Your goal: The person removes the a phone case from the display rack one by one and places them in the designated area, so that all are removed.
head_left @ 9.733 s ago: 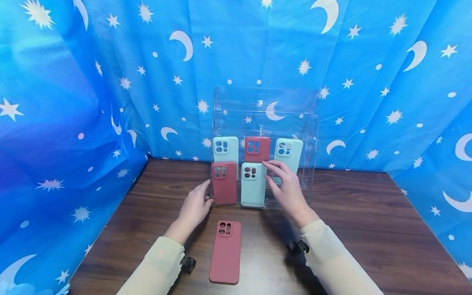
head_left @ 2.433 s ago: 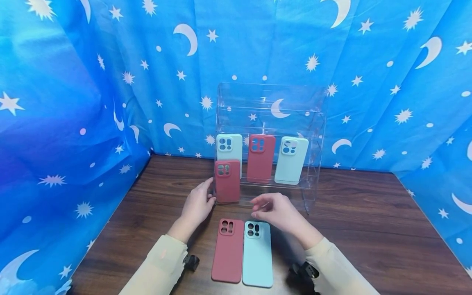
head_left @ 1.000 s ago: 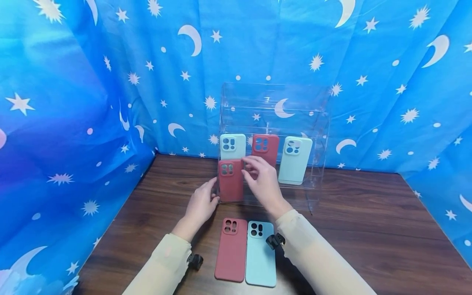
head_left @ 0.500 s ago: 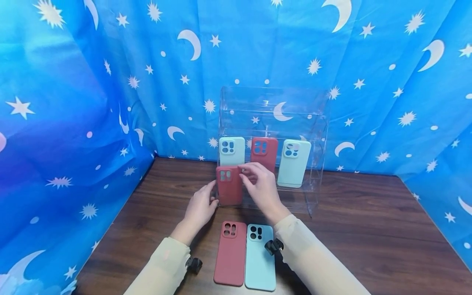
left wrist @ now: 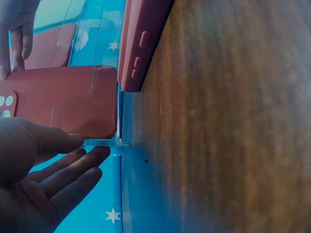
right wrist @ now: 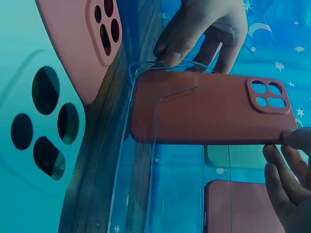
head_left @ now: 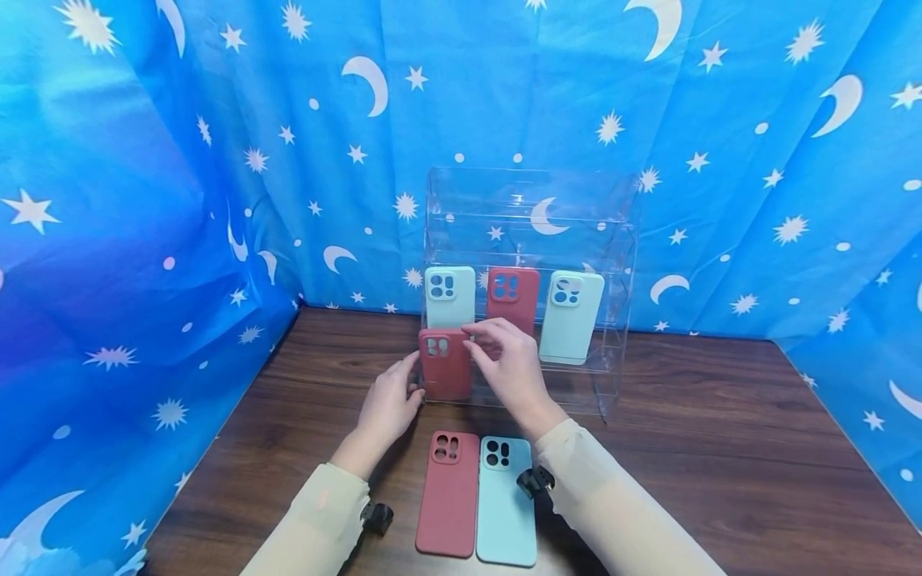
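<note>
Presently, the front red case [head_left: 446,376] stands at the left end of the bottom tier of the clear rack [right wrist: 131,184], its foot behind the front lip. The right hand [head_left: 513,364] pinches it by its top right corner, thumb against fingers; most of the case lies below and to the left of that hand. The left hand [head_left: 389,404] is at the rack's left edge, thumb and fingers apart and touching there; how hard they press I cannot tell.

I judge the work partway. Flat red [head_left: 446,500] and flat green [head_left: 504,512] lie side by side on the table [head_left: 720,432], in front of the rack; the pinched case is not clear of its tier. Untouched on the tier behind are left green [head_left: 454,308], middle red [head_left: 513,298] and right green [head_left: 572,320]. A starry blue curtain [head_left: 490,96] hangs behind.
</note>
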Available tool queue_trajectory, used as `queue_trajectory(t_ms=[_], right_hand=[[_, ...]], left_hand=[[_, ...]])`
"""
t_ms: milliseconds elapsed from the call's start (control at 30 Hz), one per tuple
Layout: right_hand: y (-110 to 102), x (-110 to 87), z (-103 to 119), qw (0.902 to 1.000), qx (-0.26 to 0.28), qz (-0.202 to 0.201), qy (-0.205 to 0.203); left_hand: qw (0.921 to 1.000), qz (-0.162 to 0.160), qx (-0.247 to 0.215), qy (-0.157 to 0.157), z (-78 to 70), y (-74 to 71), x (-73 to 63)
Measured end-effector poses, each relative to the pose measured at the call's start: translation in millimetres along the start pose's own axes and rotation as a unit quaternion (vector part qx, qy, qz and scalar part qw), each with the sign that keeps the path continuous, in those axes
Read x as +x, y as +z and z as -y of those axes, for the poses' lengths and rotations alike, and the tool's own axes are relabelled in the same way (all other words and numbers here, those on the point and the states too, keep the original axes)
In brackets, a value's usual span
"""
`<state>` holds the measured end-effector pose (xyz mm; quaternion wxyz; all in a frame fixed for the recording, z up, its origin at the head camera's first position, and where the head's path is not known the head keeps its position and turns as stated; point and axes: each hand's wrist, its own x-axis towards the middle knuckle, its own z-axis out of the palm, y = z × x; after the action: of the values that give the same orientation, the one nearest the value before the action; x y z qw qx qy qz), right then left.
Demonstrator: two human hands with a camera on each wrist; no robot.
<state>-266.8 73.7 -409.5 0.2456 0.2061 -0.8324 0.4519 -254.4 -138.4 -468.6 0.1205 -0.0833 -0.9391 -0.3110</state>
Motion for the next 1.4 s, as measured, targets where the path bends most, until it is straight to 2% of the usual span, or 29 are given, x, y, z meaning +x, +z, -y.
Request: queue_trajectory(t_ms=[267,900,1167,1400], right_hand=[[-3.0,-4.3,2.6,0.9998,0.012,0.005,-0.012],[-32.6,-5.4,-1.0,0.9970,0.033,-0.046,-0.052],[-53.1,-8.5,3.0,0.9959,0.033,-0.075,-0.039],[-68.5,-14.8,4.9,0.9961,0.037,-0.079,-0.018]], left_hand=[[1.0000,0.000,0.002,-0.008,0.8,1.4,-0.1],[1.0000,-0.008,0.003,-0.003,1.7,2.9,-0.1],[0.9999,-0.010,0.004,-0.001,1.4,2.9,1.3],[0.9999,-0.006,0.010,-0.005,2.1,3.3,0.3]])
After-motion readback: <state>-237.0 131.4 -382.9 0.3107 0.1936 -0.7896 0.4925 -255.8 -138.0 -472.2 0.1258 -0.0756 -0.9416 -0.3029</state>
